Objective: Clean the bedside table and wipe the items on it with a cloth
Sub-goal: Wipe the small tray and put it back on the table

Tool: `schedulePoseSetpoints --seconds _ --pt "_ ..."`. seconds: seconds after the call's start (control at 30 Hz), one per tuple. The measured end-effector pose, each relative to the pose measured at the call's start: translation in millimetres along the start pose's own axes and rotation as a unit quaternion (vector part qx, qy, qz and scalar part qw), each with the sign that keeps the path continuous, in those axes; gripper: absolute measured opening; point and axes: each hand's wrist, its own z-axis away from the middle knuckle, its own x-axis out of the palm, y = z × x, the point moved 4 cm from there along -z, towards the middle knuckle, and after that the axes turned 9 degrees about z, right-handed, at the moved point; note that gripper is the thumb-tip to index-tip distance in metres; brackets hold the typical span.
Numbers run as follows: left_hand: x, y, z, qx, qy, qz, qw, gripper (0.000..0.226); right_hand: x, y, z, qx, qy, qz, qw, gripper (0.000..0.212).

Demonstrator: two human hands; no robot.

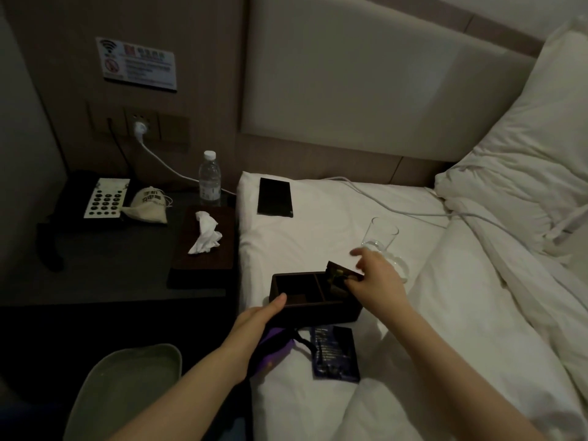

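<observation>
**A:** Looking at the bed, not the nightstand. The dark wooden box (313,297) with its divided compartments sits on the white sheet (318,237) near the mattress edge. The left hand (254,319) grips its near left corner, thumb hooked over the rim. The right hand (375,281) pinches a small dark packet (342,273) right above the box's right compartment, the other fingers loose.

**B:** And the bedside table (111,265) itself?

**A:** Off to the left, dark top. It has a phone (95,198), a little cloth pouch (148,205), a water bottle (210,178) and a tissue box (205,240) with a tissue sticking out.

**B:** Anything else on the bed?

**A:** An empty glass (381,237) just behind the right hand, a black smartphone (275,197) up by the headboard, and a dark blue packet (335,353) just beside the box's near side. There's something purple (276,342) under the left wrist, can't tell what it is.
</observation>
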Motion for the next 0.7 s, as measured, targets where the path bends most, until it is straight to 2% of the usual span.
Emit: schedulePoseSetpoints --seconds 0.07,0.13,0.17,0.23,0.3,0.37,0.57,0.63,0.7 --pt "0 1 0 0.002 0.005 -0.001 1.000 0.060 -16 -5 5 -0.035 0.053 0.025 0.998 0.048" --pt "0 1 -1 -0.002 0.011 -0.002 1.000 0.064 -31 -21 16 -0.120 0.077 0.066 0.988 0.037" --pt "1 1 -1 -0.005 0.012 0.000 1.000 0.065 -33 -29 23 -0.155 0.046 0.086 0.983 0.028" --pt "1 1 -1 -0.008 0.017 0.003 1.000 0.068 -24 -40 38 -0.193 -0.069 0.146 0.968 0.019" --pt "0 0 -2 -0.006 0.019 0.005 1.000 0.070 -7 -42 52 -0.202 -0.162 0.234 0.937 0.026" --pt "0 0 -1 -0.005 0.013 0.003 1.000 0.068 9 -36 59 -0.194 -0.200 0.283 0.918 0.037" --pt "2 2 4 -0.003 0.012 0.006 1.000 0.064 34 -16 63 -0.153 -0.257 0.257 0.919 0.064" --pt "2 2 4 -0.001 0.013 0.007 1.000 0.059 28 -16 61 -0.146 -0.275 0.218 0.925 0.057" --pt "2 2 3 -0.002 0.011 0.005 1.000 0.054 15 -19 53 -0.149 -0.287 0.142 0.936 0.030"
